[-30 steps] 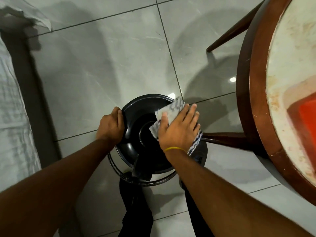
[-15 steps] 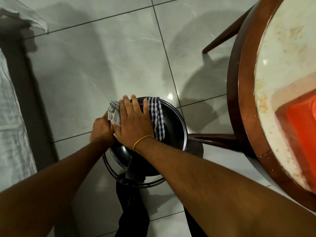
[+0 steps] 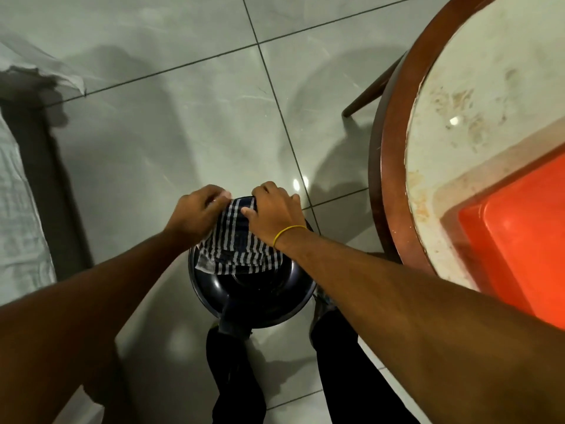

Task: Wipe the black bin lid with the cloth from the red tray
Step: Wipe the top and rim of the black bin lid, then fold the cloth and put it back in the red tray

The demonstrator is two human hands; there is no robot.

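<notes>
The round black bin lid [image 3: 260, 298] sits on the bin on the tiled floor, right below me. A blue-and-white striped cloth [image 3: 237, 249] is spread over the lid's far half. My left hand [image 3: 198, 212] pinches the cloth's far left corner at the lid's rim. My right hand [image 3: 272, 209], with a yellow band on the wrist, presses down on the cloth's far right part with curled fingers. The red tray [image 3: 519, 237] lies on the round table at the right, partly cut off by the frame edge.
A round table with a dark wooden rim [image 3: 388, 166] and a worn pale top stands close on the right. One slanted table leg [image 3: 370, 93] reaches the floor behind. A white sheet [image 3: 18, 203] hangs at the left. My dark-trousered legs [image 3: 238, 377] stand by the bin.
The cloth has shifted from the lid's left side to its far half and now lies spread out. My left hand left the rim and took the cloth's corner; my right hand moved farther away.
</notes>
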